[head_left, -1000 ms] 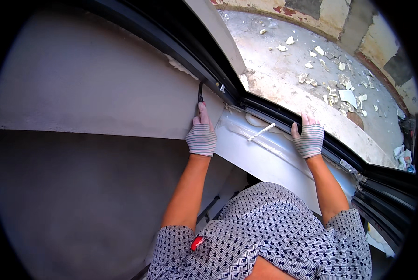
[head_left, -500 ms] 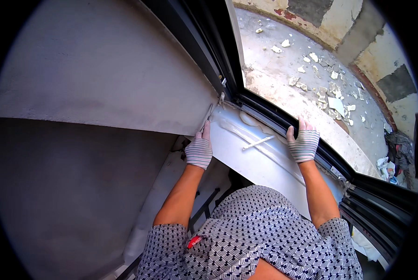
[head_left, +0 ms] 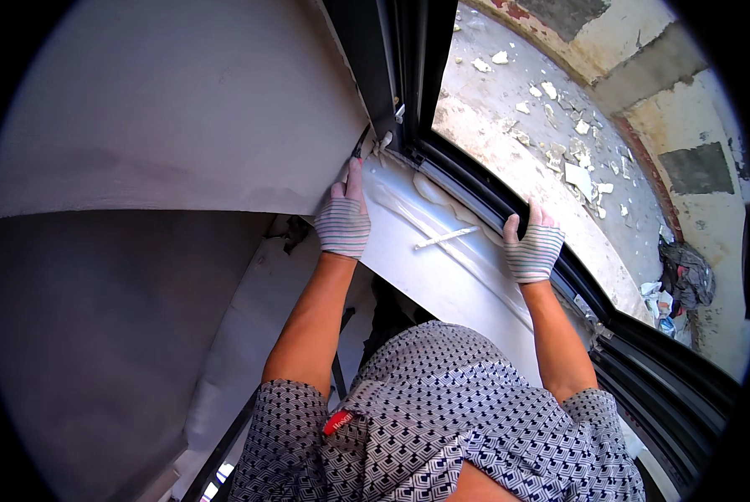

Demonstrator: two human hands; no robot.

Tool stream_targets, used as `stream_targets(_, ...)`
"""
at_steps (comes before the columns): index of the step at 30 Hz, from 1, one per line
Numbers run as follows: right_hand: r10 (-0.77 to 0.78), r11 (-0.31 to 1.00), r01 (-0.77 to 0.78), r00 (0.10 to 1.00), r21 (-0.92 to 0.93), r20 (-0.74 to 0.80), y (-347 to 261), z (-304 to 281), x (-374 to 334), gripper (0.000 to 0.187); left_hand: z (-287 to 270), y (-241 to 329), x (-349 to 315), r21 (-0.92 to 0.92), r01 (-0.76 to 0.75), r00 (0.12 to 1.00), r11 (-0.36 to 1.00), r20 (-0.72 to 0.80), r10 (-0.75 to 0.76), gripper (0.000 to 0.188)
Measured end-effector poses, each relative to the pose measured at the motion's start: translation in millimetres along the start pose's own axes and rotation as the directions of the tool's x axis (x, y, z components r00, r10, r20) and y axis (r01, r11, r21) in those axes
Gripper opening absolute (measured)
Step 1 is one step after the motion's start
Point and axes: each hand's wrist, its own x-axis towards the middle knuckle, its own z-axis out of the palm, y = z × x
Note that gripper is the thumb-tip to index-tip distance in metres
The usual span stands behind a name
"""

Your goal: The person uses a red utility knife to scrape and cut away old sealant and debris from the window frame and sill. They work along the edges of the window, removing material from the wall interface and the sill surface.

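My left hand (head_left: pixel 344 217), in a striped glove with bare fingertips, is closed on a thin, dark blade-like tool (head_left: pixel 361 142). The tool's narrow tip points up at the inner corner, where the grey wall (head_left: pixel 182 109) meets the black window frame (head_left: pixel 484 197). Its exact kind is too small to make out, and my fingers cover its lower part. In a matching glove, my right hand (head_left: pixel 534 248) grips the frame's lower rail, with fingers hooked over the top. Between my hands lies a white sill board (head_left: pixel 425 272), carrying a short white stick (head_left: pixel 446 238).
Clear plastic film (head_left: pixel 400 205) lies along the sill by the frame. Beyond the window, broken plaster pieces (head_left: pixel 580 151) litter a concrete ledge, and a dark plastic bag (head_left: pixel 686 276) sits by the outer wall. A dark recess (head_left: pixel 124 335) opens below the wall edge at left.
My left hand has slid up along the wall edge toward the corner, bringing the tool's tip higher. My right hand keeps its hold on the rail. The whole view has turned slightly.
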Motion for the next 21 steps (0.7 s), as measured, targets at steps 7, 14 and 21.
stream_targets(7, 0.002, 1.0, -0.002, 1.0, -0.012, 0.021, -0.6, 1.1, -2.2, 0.05, -3.5, -11.5, -3.5, 0.132, 0.03, 0.922, 0.991, 0.379, -0.078, 0.066)
stream_targets(14, 0.048, 0.999, -0.048, 0.998, 0.002, 0.033, 2.7, 5.6, -5.5, 0.051, 3.3, 5.9, -43.8, -0.214, 0.194, 0.981, 0.957, 0.059, -0.186, 0.051)
stream_targets(21, 0.052, 0.997, -0.055, 0.997, 0.049, 0.055, 5.2, 4.2, -5.7, 0.052, -11.3, 42.4, -88.5, -0.628, 0.462, 0.879, 0.626, 0.229, -0.419, 0.032)
